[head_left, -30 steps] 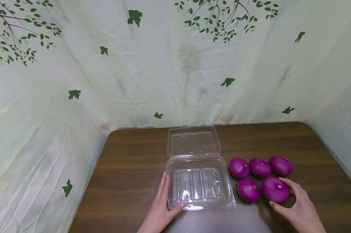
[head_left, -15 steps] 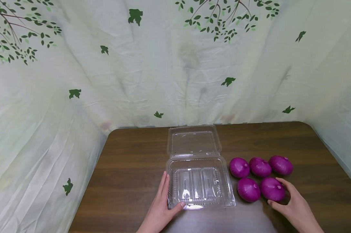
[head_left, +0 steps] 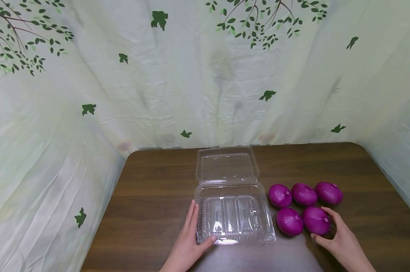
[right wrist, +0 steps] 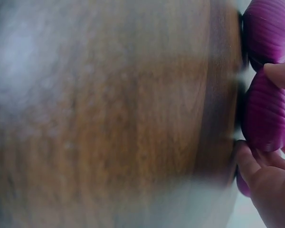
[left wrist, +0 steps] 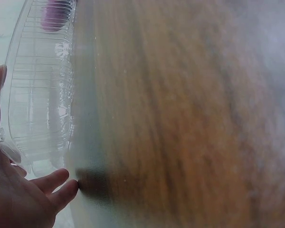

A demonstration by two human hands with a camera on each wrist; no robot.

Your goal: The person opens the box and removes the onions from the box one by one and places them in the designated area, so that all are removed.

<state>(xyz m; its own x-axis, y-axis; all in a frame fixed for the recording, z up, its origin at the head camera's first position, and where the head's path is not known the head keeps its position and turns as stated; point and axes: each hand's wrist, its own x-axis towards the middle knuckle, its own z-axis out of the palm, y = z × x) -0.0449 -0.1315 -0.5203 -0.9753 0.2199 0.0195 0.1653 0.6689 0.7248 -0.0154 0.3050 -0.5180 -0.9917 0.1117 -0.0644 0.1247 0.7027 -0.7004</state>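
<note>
A clear plastic clamshell container (head_left: 239,217) lies on the table with its lid folded back. My left hand (head_left: 186,243) holds its near left corner, the thumb at the front rim and the fingers along the left side. In the left wrist view, the container wall (left wrist: 38,90) stands beside the fingers. To the right, my right hand (head_left: 346,241) grips a purple-red onion (head_left: 316,220) between thumb and fingers. That onion (right wrist: 268,114) sits on the table close against another onion (head_left: 289,221) on its left. Part of its right side is hidden by the fingers.
Behind the front pair, several more onions stand in a row: one left (head_left: 280,195), one middle (head_left: 304,194), one right (head_left: 329,193). The brown wooden table (head_left: 150,196) ends at a pale leaf-print curtain (head_left: 205,83).
My right hand has tilted the gripped onion and shifted it slightly left, towards its neighbour. The left hand and the container have stayed where they were.
</note>
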